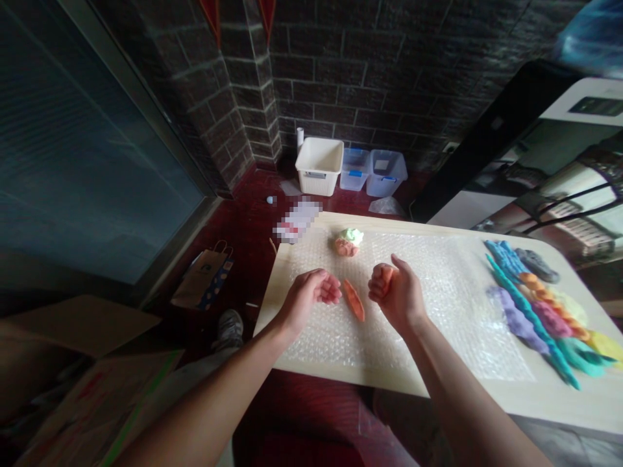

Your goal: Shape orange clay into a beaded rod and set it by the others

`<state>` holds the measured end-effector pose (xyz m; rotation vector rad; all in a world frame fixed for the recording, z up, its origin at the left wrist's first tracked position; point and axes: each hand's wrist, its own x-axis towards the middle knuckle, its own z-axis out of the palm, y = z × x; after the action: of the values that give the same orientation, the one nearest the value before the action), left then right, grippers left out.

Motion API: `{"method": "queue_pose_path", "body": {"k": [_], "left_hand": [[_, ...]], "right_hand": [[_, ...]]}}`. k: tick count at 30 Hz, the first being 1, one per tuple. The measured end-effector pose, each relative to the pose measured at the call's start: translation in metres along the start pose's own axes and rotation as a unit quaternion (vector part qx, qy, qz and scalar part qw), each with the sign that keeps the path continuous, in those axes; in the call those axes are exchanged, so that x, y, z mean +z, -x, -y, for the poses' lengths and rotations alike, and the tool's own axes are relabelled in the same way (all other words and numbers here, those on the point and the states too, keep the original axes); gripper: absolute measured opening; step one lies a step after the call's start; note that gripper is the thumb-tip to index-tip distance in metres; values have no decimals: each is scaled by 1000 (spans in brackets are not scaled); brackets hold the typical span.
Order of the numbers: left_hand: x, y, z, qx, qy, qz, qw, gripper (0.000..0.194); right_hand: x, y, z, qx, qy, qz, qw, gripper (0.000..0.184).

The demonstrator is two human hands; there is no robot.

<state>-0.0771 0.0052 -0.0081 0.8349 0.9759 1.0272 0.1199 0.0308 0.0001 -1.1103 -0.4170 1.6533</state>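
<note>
My right hand (400, 293) has its fingers curled round a small piece of orange modelling clay (387, 275). Left of it, my left hand (314, 293) hovers with its fingers loosely bent and apart, and no object shows in it. Between the two hands a flattened, elongated strip of orange clay (354, 301) lies on the bubble wrap (335, 344). Farther back on the wrap sits a lump of pale green clay (351, 236) against a lump of brownish-orange clay (347, 247).
Several coloured clay pieces, among them a long teal roll (530, 318) and a purple lump (518, 321), lie at the right of the table (487, 392). On the floor behind stand a white bin (320, 178) and clear boxes (386, 175). A paper bag (202, 279) stands at left.
</note>
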Motion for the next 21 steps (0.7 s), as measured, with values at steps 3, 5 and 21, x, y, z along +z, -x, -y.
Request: {"method": "queue_pose_path", "body": {"k": [3, 5, 21], "left_hand": [[0, 0, 0, -3, -3, 0, 1000, 39], [0, 0, 0, -4, -6, 2, 1000, 39], [1, -1, 3, -5, -27, 18, 999, 40]], "right_hand": [[-5, -3, -2, -16, 10, 34, 999, 22], [-6, -3, -2, -42, 31, 31, 998, 20], [0, -1, 2, -16, 19, -64, 998, 51]]}}
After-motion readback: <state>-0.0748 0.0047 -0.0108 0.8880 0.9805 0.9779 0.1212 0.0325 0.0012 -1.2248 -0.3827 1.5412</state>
